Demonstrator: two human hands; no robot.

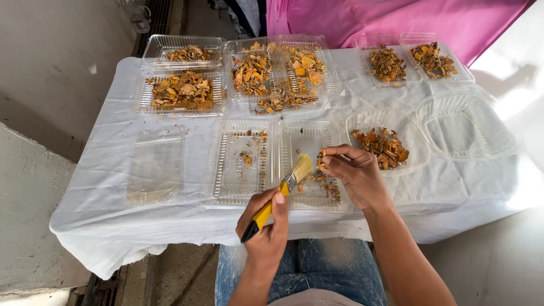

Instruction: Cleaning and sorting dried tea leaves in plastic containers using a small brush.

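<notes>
My left hand (264, 226) grips a paintbrush (281, 191) with a yellow-and-black handle, its pale bristles pointing up toward my right hand. My right hand (354, 173) pinches a small orange-brown dried piece (321, 158) between its fingertips, right beside the bristles. Both hands hover over an open clear plastic clamshell tray (243, 170) that holds a few scattered crumbs and bits. Just right of my right hand sits a round clear container (416, 144) with a pile of the same dried pieces.
A table under a white cloth (102, 192) carries several clear trays of orange-brown dried pieces along its far edge (181, 90). A flat clear lid (156, 164) lies at left, a bare clear container (464, 124) at right. Pink fabric (396, 17) hangs behind.
</notes>
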